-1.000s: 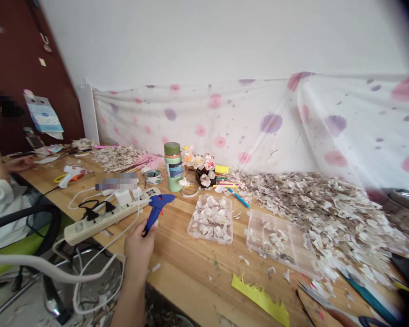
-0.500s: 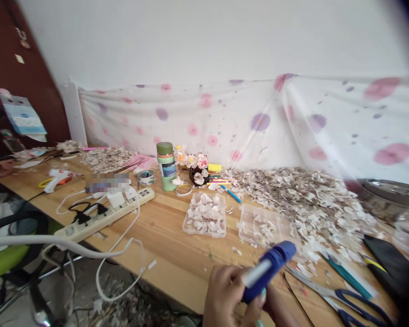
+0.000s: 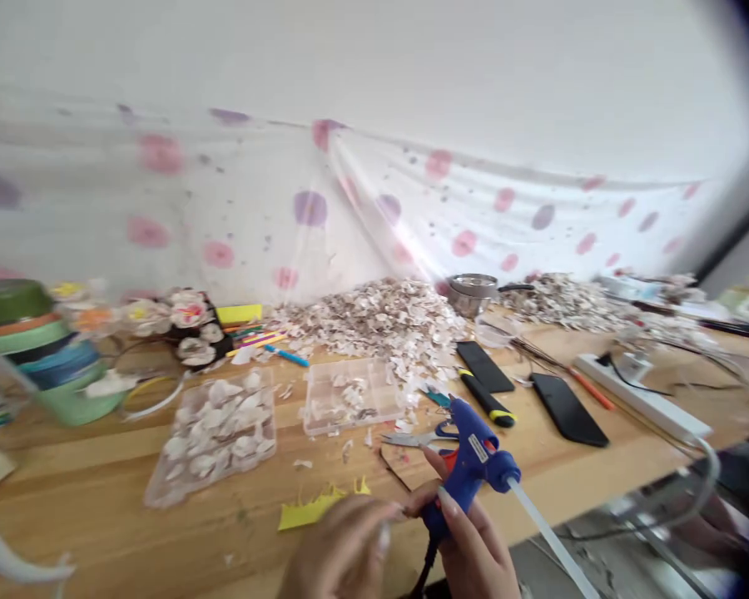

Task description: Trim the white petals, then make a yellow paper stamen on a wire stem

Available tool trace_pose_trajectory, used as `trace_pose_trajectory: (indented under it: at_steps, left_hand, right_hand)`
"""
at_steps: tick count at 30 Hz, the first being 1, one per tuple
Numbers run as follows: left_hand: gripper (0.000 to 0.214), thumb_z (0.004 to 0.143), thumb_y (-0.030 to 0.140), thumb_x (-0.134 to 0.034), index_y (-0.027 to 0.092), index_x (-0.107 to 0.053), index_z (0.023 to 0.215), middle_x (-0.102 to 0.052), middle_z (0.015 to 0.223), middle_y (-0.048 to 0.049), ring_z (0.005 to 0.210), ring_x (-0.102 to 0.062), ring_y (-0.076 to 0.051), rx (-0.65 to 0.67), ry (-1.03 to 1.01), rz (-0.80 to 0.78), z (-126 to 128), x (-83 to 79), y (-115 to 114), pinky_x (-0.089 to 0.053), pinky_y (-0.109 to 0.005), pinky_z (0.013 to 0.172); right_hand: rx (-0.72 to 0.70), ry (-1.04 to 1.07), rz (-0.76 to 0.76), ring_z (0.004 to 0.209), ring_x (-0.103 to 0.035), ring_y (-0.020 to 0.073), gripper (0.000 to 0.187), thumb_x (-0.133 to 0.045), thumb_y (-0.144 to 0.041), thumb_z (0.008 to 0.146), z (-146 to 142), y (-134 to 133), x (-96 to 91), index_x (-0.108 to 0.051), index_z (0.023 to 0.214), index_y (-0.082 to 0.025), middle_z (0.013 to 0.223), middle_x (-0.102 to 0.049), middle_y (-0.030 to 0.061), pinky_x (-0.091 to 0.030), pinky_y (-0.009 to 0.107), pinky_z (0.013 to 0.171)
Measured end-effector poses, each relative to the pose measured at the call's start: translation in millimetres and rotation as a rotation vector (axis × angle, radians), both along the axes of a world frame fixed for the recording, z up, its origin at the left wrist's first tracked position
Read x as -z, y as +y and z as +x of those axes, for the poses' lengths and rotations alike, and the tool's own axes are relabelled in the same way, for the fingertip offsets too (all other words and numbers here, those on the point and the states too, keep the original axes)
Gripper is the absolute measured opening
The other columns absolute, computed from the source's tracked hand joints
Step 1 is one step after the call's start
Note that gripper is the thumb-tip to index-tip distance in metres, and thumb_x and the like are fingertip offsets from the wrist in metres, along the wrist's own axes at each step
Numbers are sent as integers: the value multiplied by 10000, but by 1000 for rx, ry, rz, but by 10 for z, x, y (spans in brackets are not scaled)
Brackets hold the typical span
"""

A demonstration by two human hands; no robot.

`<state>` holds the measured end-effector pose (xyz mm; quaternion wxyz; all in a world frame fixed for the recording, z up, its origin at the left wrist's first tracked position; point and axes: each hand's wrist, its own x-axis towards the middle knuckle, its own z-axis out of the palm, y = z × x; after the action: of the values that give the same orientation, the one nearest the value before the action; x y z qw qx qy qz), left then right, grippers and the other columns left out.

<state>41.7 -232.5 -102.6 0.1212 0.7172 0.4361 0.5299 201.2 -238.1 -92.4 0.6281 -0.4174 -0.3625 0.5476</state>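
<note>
Hot glue gun [image 3: 471, 462] is being carried rightward along the bench since the earlier frame | shell petals [image 3: 215, 428] are being kept in a clear plastic tray [image 3: 157, 496] on the wooden bench [image 3: 68, 470] | left hand [image 3: 340, 553] is being blurred by motion, its grip untold | gun is being gripped closely in the right hand [image 3: 478, 545], fingers wrapped round, apparently held up clear of the scraps, glue stick [image 3: 549, 537] projecting rearward

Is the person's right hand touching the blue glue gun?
Touching: the head view shows the right hand wrapped around the handle of the blue glue gun.
</note>
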Motion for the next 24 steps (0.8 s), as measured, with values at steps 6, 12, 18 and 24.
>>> trace_pose_trajectory:
  at_steps: [6, 12, 18, 24]
  left_hand:
    - [359, 787, 340, -531, 353, -692, 1107, -737, 1130, -70, 1074, -661, -365, -163, 294, -279, -422, 231, 409, -545, -527, 921]
    - [373, 797, 256, -492, 219, -697, 1107, -705, 1088, -111, 1074, -590, -337, -117, 482, -506, -440, 189, 406, -454, -507, 977]
    - [139, 820, 215, -513, 199, -643, 866, -672, 941, -98, 954, -601, -304, -91, 523, -690, -319, -86, 307, -458, -437, 858]
    - [213, 873, 399, -473, 222, -585, 911, -662, 868, -70, 869, -633, -277, -126, 373, -817, -266, 11, 171, -465, -396, 808]
  right_hand:
    - [29, -9, 104, 685, -603, 244, 420, -669, -578, 787, 280, -66, -4, -728, 912, -181, 509, -571, 15, -485, 373, 728]
    - [-106, -281, 2, 381, -474, 147, 490, -565, -635, 831, 429, -136, -42, -642, 648, -187, 391, -517, -3, -467, 336, 597]
    - [-58, -409, -100, 569, -645, 218, 481, -553, -610, 872, 421, -165, -78, -679, 998, -164, 557, -653, 35, -513, 355, 641]
    - [-122, -583, -184, 858, -670, 294, 462, -556, -622, 861, 537, -202, 75, -729, 772, -202, 638, -671, 78, -517, 411, 824]
